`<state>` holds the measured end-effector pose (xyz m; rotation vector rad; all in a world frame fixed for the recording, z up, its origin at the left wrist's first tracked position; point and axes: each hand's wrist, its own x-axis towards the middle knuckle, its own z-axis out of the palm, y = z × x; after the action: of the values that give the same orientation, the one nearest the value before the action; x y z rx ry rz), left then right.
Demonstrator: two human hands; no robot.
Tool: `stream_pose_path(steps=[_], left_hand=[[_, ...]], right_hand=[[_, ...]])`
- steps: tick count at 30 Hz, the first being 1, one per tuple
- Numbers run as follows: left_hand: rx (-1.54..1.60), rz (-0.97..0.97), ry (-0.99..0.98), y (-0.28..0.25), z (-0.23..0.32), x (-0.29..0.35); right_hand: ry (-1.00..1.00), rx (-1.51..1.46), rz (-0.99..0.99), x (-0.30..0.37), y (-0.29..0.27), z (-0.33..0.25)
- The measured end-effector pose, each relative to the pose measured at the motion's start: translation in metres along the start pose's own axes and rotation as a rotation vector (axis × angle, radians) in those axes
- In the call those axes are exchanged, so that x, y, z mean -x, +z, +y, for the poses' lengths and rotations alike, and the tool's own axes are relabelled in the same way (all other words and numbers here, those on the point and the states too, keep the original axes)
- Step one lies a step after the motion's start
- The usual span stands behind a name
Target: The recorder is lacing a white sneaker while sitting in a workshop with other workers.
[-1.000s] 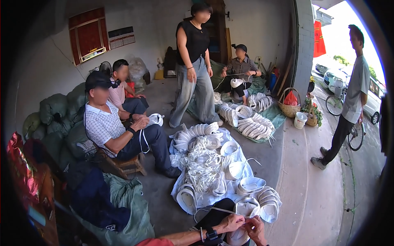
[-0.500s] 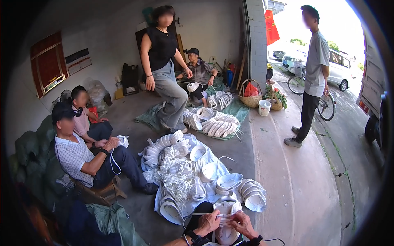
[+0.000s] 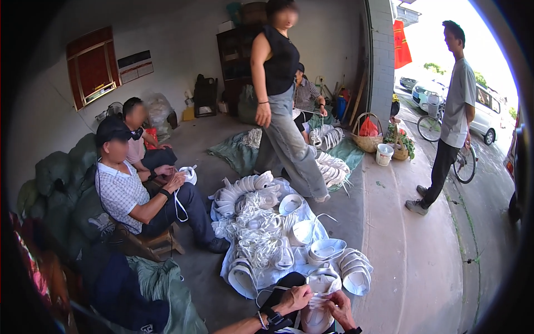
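Tangled laces (image 3: pixel 258 240) and shoe uppers (image 3: pixel 356 271) crowd the sheet (image 3: pixel 301 256) before the hands (image 3: pixel 295 299).

Got left hand (image 3: pixel 297 298) and right hand (image 3: pixel 340 309) both curled in at the lacing (image 3: pixel 318 301) of a white shoe upper (image 3: pixel 316 320), near side; looking over a pale sheet (image 3: pixel 301 254) heaped with tangled laces (image 3: pixel 258 238); also seeing seated co-workers (image 3: pixel 125 197) left, someone mid-step (image 3: pixel 282 106) farther back, a wicker basket (image 3: pixel 368 144) far right.

The person in the black sleeveless top (image 3: pixel 280 62) has strode rightward, now partly blocking from me the seated worker in the patterned shirt (image 3: pixel 305 96). Over a white shoe (image 3: pixel 316 319), the left hand (image 3: pixel 297 298) and right hand (image 3: pixel 341 309), together a second ago, now sit apart.
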<state>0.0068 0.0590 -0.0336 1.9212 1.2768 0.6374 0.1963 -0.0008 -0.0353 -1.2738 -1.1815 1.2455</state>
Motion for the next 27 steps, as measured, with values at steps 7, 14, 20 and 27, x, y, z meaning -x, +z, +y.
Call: stream_pose_path(steps=[7,14,20,27], left_hand=[[0.041,0.034,0.028,-0.002,-0.024,0.003],[0.010,-0.023,-0.042,-0.028,-0.032,0.004],[-0.017,0.045,-0.063,-0.023,-0.028,0.008],[0.059,0.123,-0.051,-0.016,-0.033,0.013]], right_hand=[[0.050,-0.028,-0.016,-0.005,0.005,0.008],[0.008,0.028,-0.020,-0.006,0.004,0.017],[0.056,-0.011,0.022,-0.006,0.006,0.010],[0.045,-0.019,0.084,-0.001,0.011,-0.005]])
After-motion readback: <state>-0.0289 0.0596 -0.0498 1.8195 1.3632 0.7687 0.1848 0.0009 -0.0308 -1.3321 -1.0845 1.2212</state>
